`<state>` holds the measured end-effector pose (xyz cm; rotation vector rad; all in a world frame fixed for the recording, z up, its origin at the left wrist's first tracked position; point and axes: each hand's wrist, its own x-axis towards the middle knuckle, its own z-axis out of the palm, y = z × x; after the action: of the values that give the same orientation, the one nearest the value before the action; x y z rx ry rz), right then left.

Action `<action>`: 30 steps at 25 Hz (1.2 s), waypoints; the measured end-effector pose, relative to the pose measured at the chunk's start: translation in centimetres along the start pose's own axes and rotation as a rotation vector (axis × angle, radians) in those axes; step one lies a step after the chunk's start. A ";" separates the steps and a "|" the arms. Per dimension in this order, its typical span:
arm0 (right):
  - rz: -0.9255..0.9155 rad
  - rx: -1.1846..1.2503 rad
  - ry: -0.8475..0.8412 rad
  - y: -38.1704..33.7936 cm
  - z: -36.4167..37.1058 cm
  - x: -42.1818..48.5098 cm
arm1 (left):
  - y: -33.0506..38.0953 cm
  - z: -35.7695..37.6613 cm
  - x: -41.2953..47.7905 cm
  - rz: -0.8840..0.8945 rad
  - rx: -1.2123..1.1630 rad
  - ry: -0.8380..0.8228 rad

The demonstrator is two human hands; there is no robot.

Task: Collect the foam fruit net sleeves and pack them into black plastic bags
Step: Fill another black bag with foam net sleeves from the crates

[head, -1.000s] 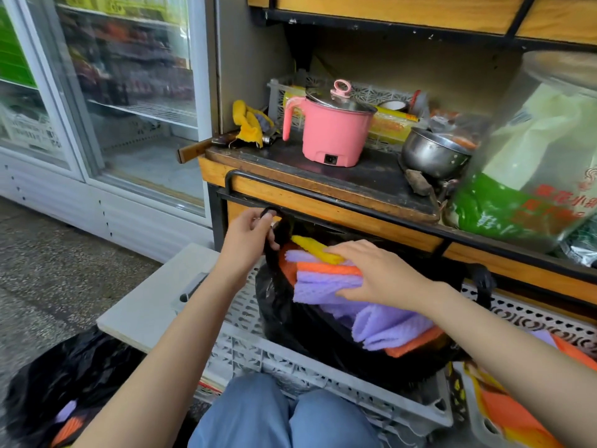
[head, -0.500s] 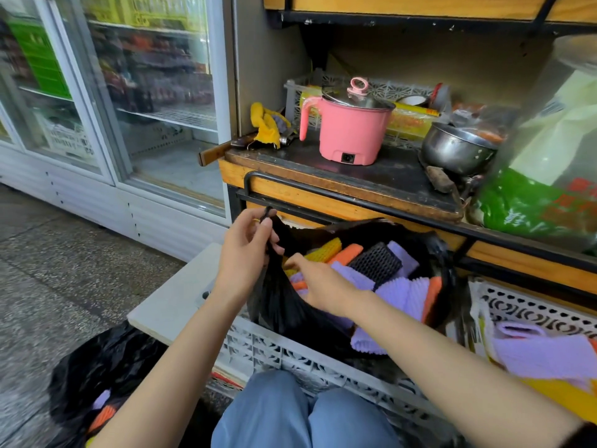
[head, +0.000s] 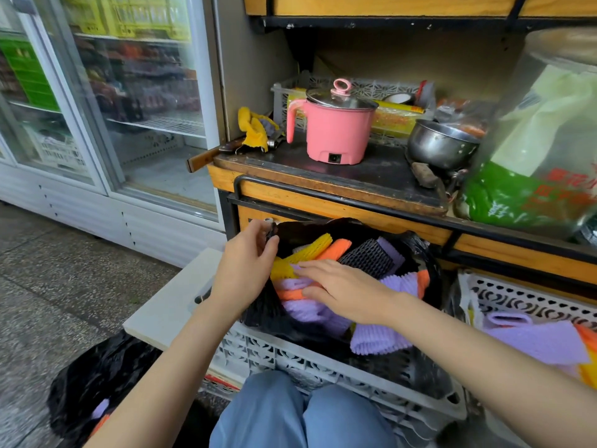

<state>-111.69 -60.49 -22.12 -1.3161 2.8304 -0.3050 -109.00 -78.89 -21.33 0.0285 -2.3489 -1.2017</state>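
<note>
A black plastic bag (head: 326, 226) stands open in a grey crate (head: 323, 367) before my knees. It holds purple, orange, yellow and black foam net sleeves (head: 381, 337). My left hand (head: 245, 270) pinches the bag's rim at the left and holds it up. My right hand (head: 342, 289) lies flat, fingers straight, pressing on the sleeves inside the bag. More purple, orange and yellow sleeves (head: 542, 344) lie in a white basket (head: 529, 299) at the right. A second black bag (head: 97, 383) with sleeves sits on the floor at lower left.
A wooden counter (head: 323, 202) with a black rail runs just behind the bag, carrying a pink electric pot (head: 336, 130), a steel pot (head: 439, 143) and a large green-and-white sack (head: 542, 163). Glass-door fridges (head: 113, 108) stand at the left. A white board (head: 174, 299) lies beside the crate.
My right hand set a stack of sleeves down into the bag, drew back a little, and now presses flat on them again. My left hand kept pinching the rim.
</note>
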 end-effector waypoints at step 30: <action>0.911 0.250 -0.113 22.6 4.8 -35.9 | 15.7 42.0 -7.3 0.437 0.404 -0.971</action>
<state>-105.14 -19.91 -33.60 0.0514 2.8082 -0.4923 -117.88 -35.83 -32.88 -1.0891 -3.1082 -0.5369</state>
